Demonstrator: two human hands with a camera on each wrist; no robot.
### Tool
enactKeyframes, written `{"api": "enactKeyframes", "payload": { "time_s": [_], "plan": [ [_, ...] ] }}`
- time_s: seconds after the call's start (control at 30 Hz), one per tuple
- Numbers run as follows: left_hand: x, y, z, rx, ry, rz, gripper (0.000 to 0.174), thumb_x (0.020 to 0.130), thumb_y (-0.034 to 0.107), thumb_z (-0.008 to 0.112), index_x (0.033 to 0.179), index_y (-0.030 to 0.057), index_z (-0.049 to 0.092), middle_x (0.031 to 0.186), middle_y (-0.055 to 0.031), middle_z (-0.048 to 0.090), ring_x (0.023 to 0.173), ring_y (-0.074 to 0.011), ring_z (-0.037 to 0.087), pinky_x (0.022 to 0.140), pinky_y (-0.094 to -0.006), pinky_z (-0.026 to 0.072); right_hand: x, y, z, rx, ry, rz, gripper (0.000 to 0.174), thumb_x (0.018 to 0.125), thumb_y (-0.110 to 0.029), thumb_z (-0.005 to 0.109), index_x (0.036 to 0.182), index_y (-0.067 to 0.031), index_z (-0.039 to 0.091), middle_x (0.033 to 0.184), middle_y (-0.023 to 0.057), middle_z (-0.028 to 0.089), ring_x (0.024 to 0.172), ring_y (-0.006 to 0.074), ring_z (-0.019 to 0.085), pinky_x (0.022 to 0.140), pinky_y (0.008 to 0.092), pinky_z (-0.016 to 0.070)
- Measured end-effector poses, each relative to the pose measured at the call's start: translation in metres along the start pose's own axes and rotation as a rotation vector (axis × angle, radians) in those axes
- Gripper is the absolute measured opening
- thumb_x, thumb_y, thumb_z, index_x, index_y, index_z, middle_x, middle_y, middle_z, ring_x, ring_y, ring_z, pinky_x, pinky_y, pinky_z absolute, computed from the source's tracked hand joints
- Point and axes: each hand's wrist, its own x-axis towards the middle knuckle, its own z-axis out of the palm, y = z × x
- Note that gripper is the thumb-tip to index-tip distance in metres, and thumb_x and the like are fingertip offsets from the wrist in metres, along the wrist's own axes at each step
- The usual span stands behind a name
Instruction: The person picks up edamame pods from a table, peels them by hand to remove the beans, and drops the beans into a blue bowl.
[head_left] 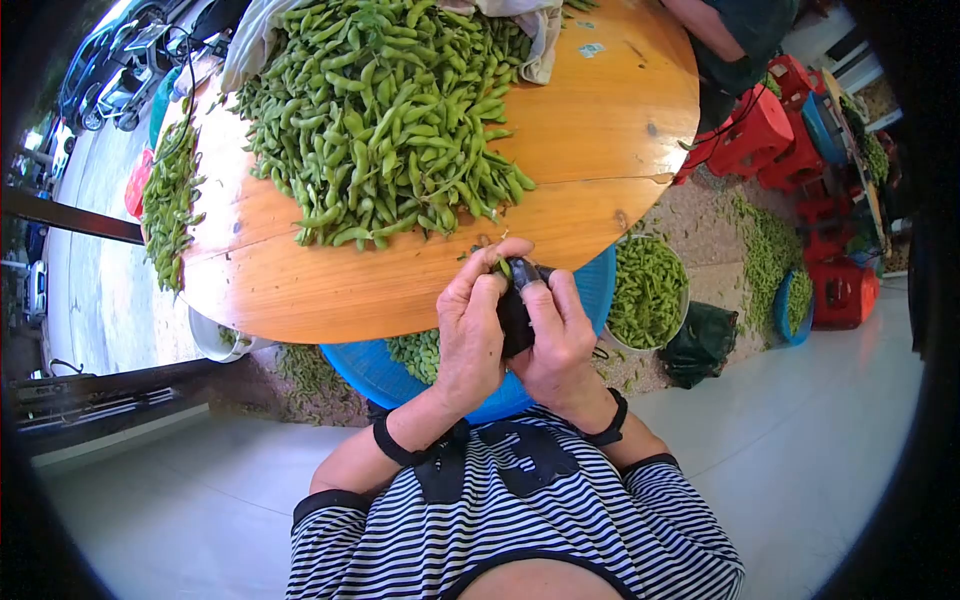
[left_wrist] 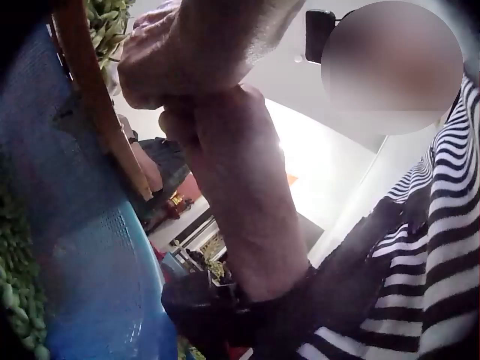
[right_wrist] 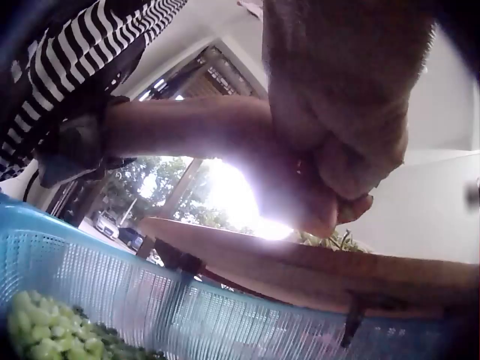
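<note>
Both hands meet over the table's near edge in the head view. My left hand [head_left: 470,335] pinches a green soybean pod [head_left: 504,268] between thumb and fingers. My right hand [head_left: 556,345] grips the same pod from the other side, its thumb by a dark, shiny cover [head_left: 523,272]. Below the hands is a blue basket [head_left: 345,365] with shelled green beans [head_left: 415,352]; they also show in the right wrist view [right_wrist: 49,330]. A large heap of pods [head_left: 390,130] lies on the wooden table [head_left: 590,140] just beyond. In both wrist views the fingertips are mostly hidden.
A white bucket of pods [head_left: 645,290] stands right of the basket, beside a dark green bag [head_left: 700,343]. Red stools [head_left: 840,295] and scattered pods [head_left: 755,245] are farther right. Another person's arm [head_left: 708,25] is at the table's far side. More pods [head_left: 172,205] line its left edge.
</note>
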Motion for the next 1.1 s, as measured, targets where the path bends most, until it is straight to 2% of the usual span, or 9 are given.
{"api": "enactKeyframes", "payload": {
  "time_s": [0.17,0.3,0.4,0.57,0.67,0.73,0.87,0.97,1.1],
  "plan": [
    [0.004,-0.011,-0.016,0.218,-0.095,0.02,0.029,0.095,0.006,0.04,0.119,0.0015,0.056,0.104,-0.0038,0.061,0.09,-0.0119,0.058,0.082,-0.0261,0.0473,0.0,0.005,-0.001,-0.013,0.083,-0.039,0.05,0.063,0.003,0.072,0.111,0.0047,0.055,0.09,0.0181,0.05,0.071,0.0335,0.058,0.059,0.0379,0.0502],
    [0.0,-0.011,-0.018,0.0,-0.036,-0.154,0.016,0.1,0.011,0.044,0.106,0.0031,0.056,0.087,-0.0014,0.058,0.072,-0.0088,0.054,0.064,-0.024,0.0448,0.002,0.009,-0.007,0.076,0.059,-0.005,0.041,0.065,0.005,0.068,0.105,0.0034,0.057,0.084,0.0165,0.049,0.071,0.0324,0.057,0.056,0.0334,0.0481],
    [0.003,-0.005,-0.024,0.313,-0.067,-0.087,0.015,0.101,0.013,0.045,0.099,0.0046,0.056,0.075,0.0008,0.054,0.057,-0.005,0.045,0.052,-0.0213,0.0386,0.011,0.013,-0.022,0.833,-0.19,0.654,0.015,0.083,-0.001,0.059,0.097,0.0034,0.058,0.06,-0.0011,0.042,0.052,0.0107,0.045,0.046,0.0224,0.0345],
    [0.009,0.008,-0.034,0.271,-0.212,-0.278,0.015,0.102,0.013,0.045,0.101,0.0029,0.056,0.077,-0.0004,0.054,0.055,-0.0063,0.043,0.049,-0.0215,0.0367,0.01,0.036,-0.022,1.433,-0.215,0.831,0.012,0.092,-0.002,0.048,0.093,0.0034,0.059,0.061,-0.0029,0.046,0.049,0.0032,0.038,0.046,0.0183,0.0288],
    [0.008,0.008,-0.028,0.137,-0.2,-0.256,0.015,0.1,0.011,0.046,0.098,0.001,0.056,0.074,-0.0006,0.053,0.058,-0.0088,0.046,0.052,-0.0237,0.0392,0.008,0.034,-0.02,1.298,-0.213,0.781,0.013,0.088,-0.002,0.055,0.098,0.004,0.061,0.064,0.0013,0.051,0.051,0.0088,0.044,0.048,0.0216,0.035],
    [0.008,0.006,-0.03,-0.008,-0.18,-0.273,0.015,0.097,0.009,0.048,0.098,-0.0009,0.058,0.076,-0.0028,0.056,0.063,-0.0121,0.051,0.057,-0.0261,0.044,0.014,0.02,-0.019,0.377,-0.103,0.252,0.022,0.082,-0.001,0.061,0.104,0.0032,0.062,0.069,0.0069,0.054,0.058,0.0169,0.053,0.055,0.0269,0.0416],
    [0.007,0.003,-0.036,0.037,-0.251,-0.272,0.014,0.094,0.005,0.049,0.098,-0.0024,0.061,0.082,-0.0043,0.061,0.069,-0.0136,0.057,0.061,-0.0277,0.0483,0.009,0.022,-0.035,0.468,-0.108,0.385,0.029,0.075,-0.001,0.062,0.104,0.0005,0.065,0.075,0.0112,0.054,0.065,0.022,0.056,0.061,0.0297,0.044],
    [0.005,0.012,-0.033,0.603,-0.451,-0.131,0.014,0.093,0.003,0.051,0.099,-0.0036,0.062,0.087,-0.0081,0.065,0.07,-0.0181,0.061,0.066,-0.0306,0.0514,0.003,0.039,-0.076,0.455,0.027,0.67,0.031,0.073,-0.008,0.062,0.103,-0.0038,0.067,0.078,-0.0004,0.061,0.066,0.0074,0.054,0.059,0.0243,0.043],
    [0.026,0.039,-0.019,1.264,-0.573,0.532,0.02,0.084,-0.002,0.056,0.103,-0.0017,0.064,0.083,-0.0115,0.062,0.076,-0.0278,0.059,0.075,-0.0365,0.0503,-0.009,0.083,-0.127,-0.055,-0.046,0.463,0.037,0.07,0.006,0.058,0.105,0.0006,0.063,0.073,0.0101,0.061,0.063,0.0167,0.059,0.058,0.0289,0.0454]
  ]
}}
